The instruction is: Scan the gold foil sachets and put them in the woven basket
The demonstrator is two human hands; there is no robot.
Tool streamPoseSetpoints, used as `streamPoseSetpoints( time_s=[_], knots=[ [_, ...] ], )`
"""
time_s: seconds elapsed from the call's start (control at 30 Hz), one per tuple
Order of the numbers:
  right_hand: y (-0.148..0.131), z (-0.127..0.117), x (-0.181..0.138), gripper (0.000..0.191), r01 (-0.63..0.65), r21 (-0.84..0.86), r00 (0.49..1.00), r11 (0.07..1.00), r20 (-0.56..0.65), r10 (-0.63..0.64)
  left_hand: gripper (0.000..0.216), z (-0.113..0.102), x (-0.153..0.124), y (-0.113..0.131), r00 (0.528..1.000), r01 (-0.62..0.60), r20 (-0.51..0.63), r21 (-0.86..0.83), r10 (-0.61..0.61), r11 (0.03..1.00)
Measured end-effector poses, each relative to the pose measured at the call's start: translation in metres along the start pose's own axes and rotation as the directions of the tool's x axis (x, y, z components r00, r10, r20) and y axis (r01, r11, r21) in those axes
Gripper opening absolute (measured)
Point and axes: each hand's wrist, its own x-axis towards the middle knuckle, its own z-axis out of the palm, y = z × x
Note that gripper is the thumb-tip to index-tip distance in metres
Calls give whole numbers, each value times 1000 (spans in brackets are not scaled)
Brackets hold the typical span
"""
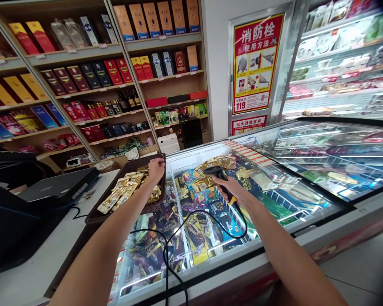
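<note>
My left hand (pixel 155 168) reaches into a dark woven basket (pixel 95 216) full of several gold foil packets (pixel 121 193), with its fingers closed at the far rim; what they hold is hidden. My right hand (pixel 231 189) grips a black barcode scanner (pixel 217 173) with an orange trim. The scanner points toward a pile of gold packets (pixel 215 163) lying on the glass lid of a chest freezer (pixel 210 255). The scanner's black cable (pixel 178 238) trails across the glass toward me.
A black register machine (pixel 15 221) and a white counter (pixel 28 272) stand at left. Shelves of boxed goods (pixel 92 72) fill the back wall. A second freezer (pixel 332 157) and a refrigerated display (pixel 341 55) are at right, beside a red fire-hydrant poster (pixel 255 63).
</note>
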Motion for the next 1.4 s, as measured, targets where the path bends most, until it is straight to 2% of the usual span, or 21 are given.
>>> streamPoseSetpoints(
  time_s=[0.07,0.1,0.17,0.23,0.37,0.5,0.57,0.7,0.77,0.9,1.07,1.17,1.4],
  knots=[
    [-1,-2,2,48,-2,66,998,998,-56,6,8,27,-18,10,977,-129,178,41,119,991],
    [-2,-3,2,48,-5,95,997,995,-72,11,7,40,-28,13,943,-184,294,62,158,981],
    [-5,-3,1,46,-16,132,996,991,-79,27,11,65,-49,16,863,-224,483,103,148,969],
    [-10,0,-2,44,-23,150,996,988,-87,36,23,85,-68,15,827,-208,554,138,99,968],
    [-16,5,-6,43,-41,135,996,990,-78,52,44,104,-88,10,834,-197,544,135,93,971],
    [-15,5,-6,42,-45,128,996,991,-70,54,52,100,-91,13,843,-175,529,92,101,980],
    [-14,3,-5,43,-43,141,997,989,-64,53,47,95,-91,17,849,-165,518,73,104,984],
    [-12,1,-4,44,-38,160,998,986,-36,45,18,81,-88,19,877,29,480,-24,-14,999],
    [-11,1,-4,45,-40,156,999,987,-10,42,13,73,-85,16,885,110,460,-49,-75,993],
    [-10,3,-7,48,-14,84,998,996,70,8,23,55,-77,9,896,221,418,-121,-152,968],
    [-11,7,-15,48,14,-13,973,1000,229,-10,31,36,-71,3,898,291,405,-247,-174,924],
    [-12,9,-20,48,31,-55,961,998,277,-15,30,33,-70,1,896,315,404,-281,-186,907],
    [-20,11,-28,48,41,-141,953,989,302,3,30,35,-69,1,890,351,398,-283,-224,893]
  ],
)
